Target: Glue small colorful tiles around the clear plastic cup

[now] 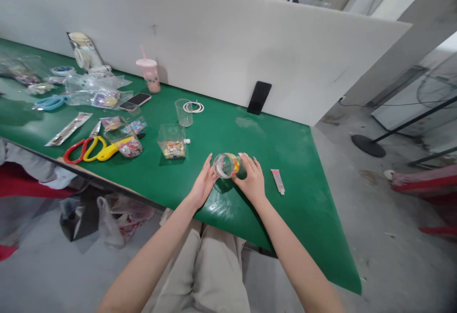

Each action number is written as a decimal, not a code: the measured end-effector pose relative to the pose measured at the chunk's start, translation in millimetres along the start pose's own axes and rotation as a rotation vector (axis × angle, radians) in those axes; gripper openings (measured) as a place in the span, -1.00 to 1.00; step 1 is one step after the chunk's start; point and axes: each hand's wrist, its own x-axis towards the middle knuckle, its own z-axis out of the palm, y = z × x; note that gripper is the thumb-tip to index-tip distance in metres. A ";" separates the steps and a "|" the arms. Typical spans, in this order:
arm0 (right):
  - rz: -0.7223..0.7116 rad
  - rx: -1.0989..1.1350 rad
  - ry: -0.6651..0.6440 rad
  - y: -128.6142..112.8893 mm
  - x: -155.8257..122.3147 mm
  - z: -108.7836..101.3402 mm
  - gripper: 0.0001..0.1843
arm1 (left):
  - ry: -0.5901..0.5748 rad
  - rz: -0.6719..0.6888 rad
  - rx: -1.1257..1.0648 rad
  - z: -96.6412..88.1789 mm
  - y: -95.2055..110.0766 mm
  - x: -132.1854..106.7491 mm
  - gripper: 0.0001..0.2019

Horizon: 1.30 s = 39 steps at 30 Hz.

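A clear glass cup (223,166), partly covered in yellow and orange mosaic pieces, is tilted on its side between my hands above the green table. My right hand (252,178) grips its decorated end between thumb and fingers. At the open rim, my left hand (204,183) steadies the cup, its fingers along the side. Just right of my right hand lies a small tube of glue (277,181). To the left stands a clear square container (173,141) of mixed coloured pieces, with a small white cap beside it.
Red-handled scissors (75,151), a yellow-handled tool (110,150) and containers of small pieces crowd the left. Farther back are a clear plastic cup (184,112), a pink tumbler (149,75) and a phone (259,97) leaning on the white partition (221,42).
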 end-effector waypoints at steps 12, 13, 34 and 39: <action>-0.015 -0.040 0.040 -5.2 -0.1 8.4 -0.38 | 0.078 -0.015 -0.069 3.9 6.8 -0.5 -0.45; -0.006 -0.032 0.034 -5.0 -0.3 8.6 -0.37 | 0.076 -0.026 -0.079 4.0 7.6 -0.3 -0.45; 0.503 0.282 0.093 8.2 -1.4 4.9 -0.46 | 0.147 0.367 0.740 12.1 68.9 -35.2 -0.62; 0.465 0.318 0.061 13.7 0.7 6.6 -0.44 | 0.270 0.426 1.351 17.1 186.0 0.4 -0.72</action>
